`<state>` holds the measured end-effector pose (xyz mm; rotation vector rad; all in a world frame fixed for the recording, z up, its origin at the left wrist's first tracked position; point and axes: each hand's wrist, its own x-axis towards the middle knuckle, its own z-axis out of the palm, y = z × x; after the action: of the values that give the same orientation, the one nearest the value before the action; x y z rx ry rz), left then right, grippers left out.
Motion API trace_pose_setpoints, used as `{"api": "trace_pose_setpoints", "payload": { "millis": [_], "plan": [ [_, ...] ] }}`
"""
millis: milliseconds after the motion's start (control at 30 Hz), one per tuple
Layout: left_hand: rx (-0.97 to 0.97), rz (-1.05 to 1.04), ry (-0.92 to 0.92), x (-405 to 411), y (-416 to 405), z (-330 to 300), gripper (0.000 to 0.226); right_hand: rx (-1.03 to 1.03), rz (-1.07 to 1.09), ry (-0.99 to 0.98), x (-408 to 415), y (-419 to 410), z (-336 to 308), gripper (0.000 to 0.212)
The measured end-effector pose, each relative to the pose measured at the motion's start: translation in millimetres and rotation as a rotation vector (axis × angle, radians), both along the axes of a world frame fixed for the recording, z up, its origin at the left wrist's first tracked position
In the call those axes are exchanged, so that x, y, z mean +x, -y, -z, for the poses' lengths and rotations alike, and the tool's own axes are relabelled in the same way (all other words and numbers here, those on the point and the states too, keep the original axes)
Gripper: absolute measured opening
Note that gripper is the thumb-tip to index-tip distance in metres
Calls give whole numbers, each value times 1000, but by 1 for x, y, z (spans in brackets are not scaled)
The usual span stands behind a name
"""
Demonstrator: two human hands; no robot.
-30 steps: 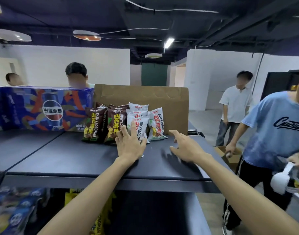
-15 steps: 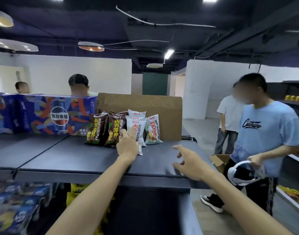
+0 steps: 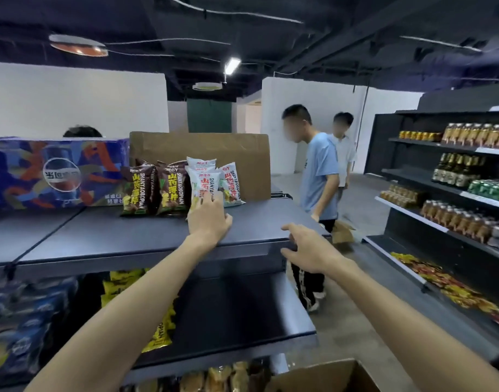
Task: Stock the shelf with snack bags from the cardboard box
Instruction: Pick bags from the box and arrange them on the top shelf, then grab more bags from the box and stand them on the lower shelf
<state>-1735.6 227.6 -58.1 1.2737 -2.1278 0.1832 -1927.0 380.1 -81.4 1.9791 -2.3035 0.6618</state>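
The left hand [image 3: 208, 219] reaches onto the dark grey top shelf [image 3: 107, 236], its fingers resting against the front white snack bag [image 3: 201, 181]; whether they curl round it, I cannot tell. The right hand [image 3: 307, 250] hovers at the shelf's front right corner, fingers loosely spread, holding nothing. The white bags stand upright beside two brown snack bags [image 3: 153, 189], in front of a tall brown cardboard sheet [image 3: 242, 154]. A blue printed drinks carton [image 3: 56, 172] sits to their left. The open brown cardboard box [image 3: 322, 376] shows at the bottom edge. Two people stand in the aisle beside a black shelf of bottles [image 3: 454, 171].
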Motion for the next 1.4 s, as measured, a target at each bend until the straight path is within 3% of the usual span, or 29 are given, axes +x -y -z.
{"api": "trace_pose_setpoints", "payload": {
  "millis": [400,633,867,1133,1300,1400],
  "plan": [
    [-140,440,99,-30,-110,63,26,34,157,59,-2,-64,38,47],
    [77,543,303,-62,-141,151,22,205,272,222,-29,-92,128,53],
    [448,687,624,-88,-162,244,19,427,334,291,-74,-140,230,38],
    [715,702,700,-130,-168,334,21,638,340,351,-131,-166,323,34],
    [765,673,667,-152,-160,369,19,741,320,371,-162,-154,370,49],
    [808,596,747,-161,-160,392,23,845,282,363,-170,-145,397,51]
  ]
}}
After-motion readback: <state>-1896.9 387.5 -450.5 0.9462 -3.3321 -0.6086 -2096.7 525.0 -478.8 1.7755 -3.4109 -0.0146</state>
